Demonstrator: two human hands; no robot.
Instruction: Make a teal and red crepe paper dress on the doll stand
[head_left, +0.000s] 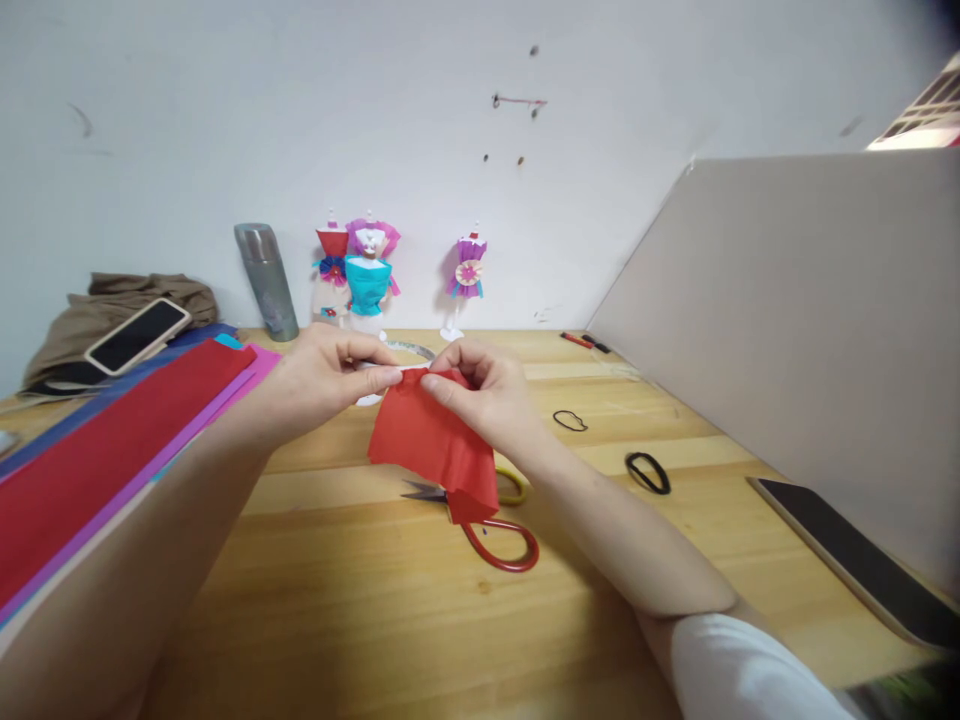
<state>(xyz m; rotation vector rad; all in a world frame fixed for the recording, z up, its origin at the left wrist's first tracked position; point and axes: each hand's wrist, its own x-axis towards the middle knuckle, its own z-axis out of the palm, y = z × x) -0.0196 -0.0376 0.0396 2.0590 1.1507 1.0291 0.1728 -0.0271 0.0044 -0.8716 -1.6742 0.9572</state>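
Between my two hands hangs a piece of red crepe paper point(435, 440), its top edge gathered in small folds. My left hand point(330, 375) pinches the top left corner between thumb and fingers. On the right part of the same edge, my right hand point(484, 390) is closed, thumb in front. A thin white strip seems to run along that edge; its kind I cannot tell. Below the paper lie scissors point(501, 548) with red and yellow handles, partly hidden by it. Just behind my hands a roll of tape point(409, 350) is partly visible.
Coloured paper sheets point(127, 440) lie at the left, with a phone point(139, 335) on brown cloth beyond. A flask point(268, 285) and small dressed mannequins point(369, 285) stand by the wall. At right are black hair ties point(647, 473), a dark tablet-like device point(855, 560) and a pale panel point(795, 330).
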